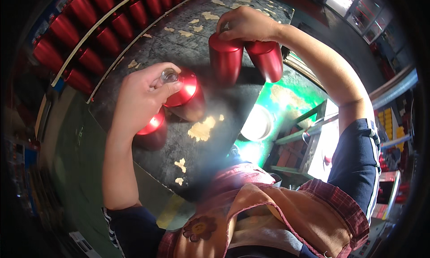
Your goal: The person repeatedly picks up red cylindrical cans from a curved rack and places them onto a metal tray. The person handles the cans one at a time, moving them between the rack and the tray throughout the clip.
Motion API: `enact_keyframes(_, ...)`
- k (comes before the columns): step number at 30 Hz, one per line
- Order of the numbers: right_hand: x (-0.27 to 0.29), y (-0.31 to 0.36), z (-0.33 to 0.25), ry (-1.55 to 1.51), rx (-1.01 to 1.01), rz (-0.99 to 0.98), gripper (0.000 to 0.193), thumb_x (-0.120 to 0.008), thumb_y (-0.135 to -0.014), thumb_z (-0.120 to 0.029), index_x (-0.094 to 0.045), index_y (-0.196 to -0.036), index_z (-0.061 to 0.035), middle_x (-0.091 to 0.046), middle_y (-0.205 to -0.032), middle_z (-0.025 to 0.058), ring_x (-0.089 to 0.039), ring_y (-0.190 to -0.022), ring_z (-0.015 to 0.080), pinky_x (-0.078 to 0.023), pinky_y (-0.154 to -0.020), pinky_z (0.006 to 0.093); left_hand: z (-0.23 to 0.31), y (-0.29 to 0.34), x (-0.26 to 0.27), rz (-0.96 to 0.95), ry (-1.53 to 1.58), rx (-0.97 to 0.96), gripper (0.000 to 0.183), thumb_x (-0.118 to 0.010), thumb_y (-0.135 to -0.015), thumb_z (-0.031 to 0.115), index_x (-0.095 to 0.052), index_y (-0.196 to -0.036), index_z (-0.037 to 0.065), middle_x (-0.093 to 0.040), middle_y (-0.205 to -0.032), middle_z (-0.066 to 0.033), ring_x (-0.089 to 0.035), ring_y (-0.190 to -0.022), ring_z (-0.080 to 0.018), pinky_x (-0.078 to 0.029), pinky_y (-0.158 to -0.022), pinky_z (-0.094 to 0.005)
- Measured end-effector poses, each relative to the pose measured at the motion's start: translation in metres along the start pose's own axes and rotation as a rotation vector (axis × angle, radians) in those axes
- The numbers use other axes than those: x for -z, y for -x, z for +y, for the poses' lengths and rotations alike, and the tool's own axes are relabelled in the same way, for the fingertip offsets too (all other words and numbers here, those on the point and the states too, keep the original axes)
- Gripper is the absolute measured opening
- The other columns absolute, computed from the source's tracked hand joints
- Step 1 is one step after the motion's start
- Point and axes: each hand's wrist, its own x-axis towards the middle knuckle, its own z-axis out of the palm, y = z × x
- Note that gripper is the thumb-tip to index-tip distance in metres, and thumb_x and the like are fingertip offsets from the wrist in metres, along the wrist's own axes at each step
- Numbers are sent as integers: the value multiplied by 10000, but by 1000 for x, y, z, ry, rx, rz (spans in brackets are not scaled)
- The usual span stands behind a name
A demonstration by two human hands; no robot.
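My left hand is closed round the silvery neck of a glossy red bottle-shaped metal vessel. Below that hand is a second red vessel, its top partly hidden, so how it is gripped cannot be seen. Farther off to the right, my right hand is bent over the tops of two more red vessels, one on the left and one on the right. Its fingers curl round a small metal neck; the other neck is hidden. All four hands-side vessels are over or on the dark worktop.
Rows of similar red vessels stand at the upper left, between pale rails. The worktop's dark surface is worn in tan patches. At right are a sunlit green surface, a white round object and a wooden frame.
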Motion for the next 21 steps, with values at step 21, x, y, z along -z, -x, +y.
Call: enact_keyframes(21, 2, 26, 90, -319, 185, 533, 267, -750, -834, -209, -736, -1099, -178, -646, -1069, 73, -588, -862, 129, -511, -787, 293, 4, 40, -15, 488, -162, -101, 378, -658, -870, 53, -622, -1246, 27, -612, -902, -51, -574, -752, -123, -446, -661, -236)
